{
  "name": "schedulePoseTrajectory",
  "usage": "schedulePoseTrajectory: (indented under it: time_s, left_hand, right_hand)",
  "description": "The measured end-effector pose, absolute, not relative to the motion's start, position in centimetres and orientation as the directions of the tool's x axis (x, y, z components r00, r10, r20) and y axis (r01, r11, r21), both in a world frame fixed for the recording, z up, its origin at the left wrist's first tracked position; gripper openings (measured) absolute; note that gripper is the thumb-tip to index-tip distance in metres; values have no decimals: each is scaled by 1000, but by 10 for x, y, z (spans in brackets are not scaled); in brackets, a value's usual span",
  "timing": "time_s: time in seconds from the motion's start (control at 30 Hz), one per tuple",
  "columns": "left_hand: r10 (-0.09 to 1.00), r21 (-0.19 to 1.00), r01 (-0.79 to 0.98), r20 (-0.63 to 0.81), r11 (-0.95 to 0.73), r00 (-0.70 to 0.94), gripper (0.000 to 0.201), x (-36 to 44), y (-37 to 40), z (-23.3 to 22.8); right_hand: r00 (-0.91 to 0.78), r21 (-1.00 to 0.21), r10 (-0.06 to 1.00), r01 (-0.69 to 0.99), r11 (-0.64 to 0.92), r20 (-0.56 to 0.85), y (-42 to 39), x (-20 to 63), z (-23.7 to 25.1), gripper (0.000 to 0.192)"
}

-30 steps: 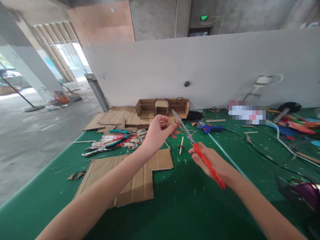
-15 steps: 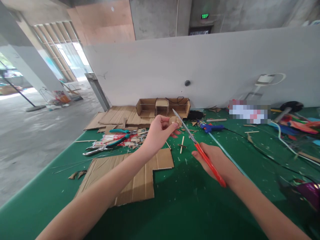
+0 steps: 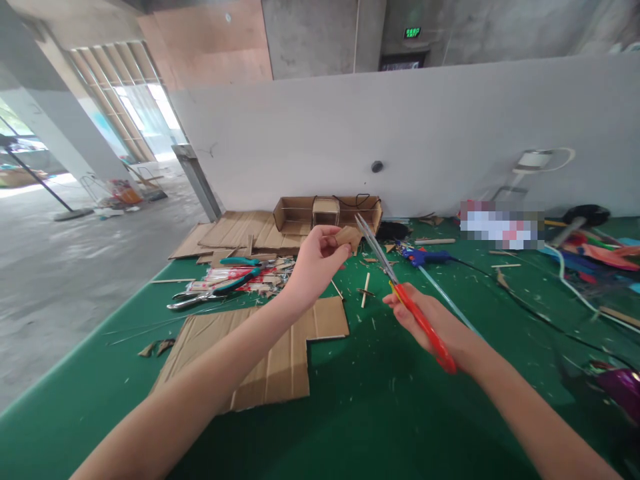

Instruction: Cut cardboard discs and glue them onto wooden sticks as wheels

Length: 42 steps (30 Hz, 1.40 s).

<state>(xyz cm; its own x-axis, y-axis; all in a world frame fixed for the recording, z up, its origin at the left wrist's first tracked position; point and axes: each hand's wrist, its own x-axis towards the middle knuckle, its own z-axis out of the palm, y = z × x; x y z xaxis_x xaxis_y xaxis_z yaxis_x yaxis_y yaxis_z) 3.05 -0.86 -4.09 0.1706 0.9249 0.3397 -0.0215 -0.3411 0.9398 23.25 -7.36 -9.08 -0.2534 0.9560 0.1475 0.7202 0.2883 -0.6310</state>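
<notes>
Between the thumb and fingers of my left hand is a small piece of cardboard. My right hand grips red-handled scissors whose blades point up and away, slightly parted. The blade tips sit just right of the small piece, apart from it. Under my left forearm lies a larger cut cardboard sheet on the green table. Beyond my hands, a long open cardboard box with a small compartment at its middle stands against the white wall.
Teal-handled pliers lie among sticks and scraps on the left. A blue glue gun with a trailing cable rests right of the scissors. Flat cardboard lies at the back left. A thin stick is near the middle; coloured materials are piled far right.
The scissors have shifted slightly right, off the small cardboard piece, and their blades have parted. The piece has turned a little in my left hand.
</notes>
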Motion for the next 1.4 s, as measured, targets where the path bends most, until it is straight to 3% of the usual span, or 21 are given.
schedulePoseTrajectory:
  time_s: [0.1, 0.37, 0.57, 1.0, 1.13, 1.23, 1.4]
  left_hand:
    - [934, 955, -35, 294, -294, 204, 16, 32, -10, -40]
    - [930, 962, -16, 267, -272, 253, 11, 35, -16, -35]
    - [916, 951, 8, 294, -308, 272, 10, 32, -12, -37]
    - [898, 938, 44, 315, -344, 306, 20, 26, -10, -36]
    - [899, 945, 1, 311, -327, 309, 20, 26, -11, -35]
    - [921, 964, -43, 265, -264, 287, 13, 26, -11, -34]
    - [932, 980, -143, 181, -141, 315, 6, 29, -11, -34]
  right_hand:
    - [-277, -624, 952, 723, 295, 129, -75, 231, -91, 40]
    - [-258, -572, 954, 764, 299, 154, -75, 228, -90, 40]
    - [-233, -517, 964, 814, 264, 124, -73, 226, -87, 42]
    - [-185, -397, 954, 878, 268, 236, -74, 226, -86, 36]
    - [-71, -459, 950, 863, 211, 304, -79, 220, -83, 40]
    - [-19, -545, 963, 821, 168, 268, -79, 219, -84, 43]
    - [-151, -569, 964, 783, 251, 218, -72, 229, -90, 41]
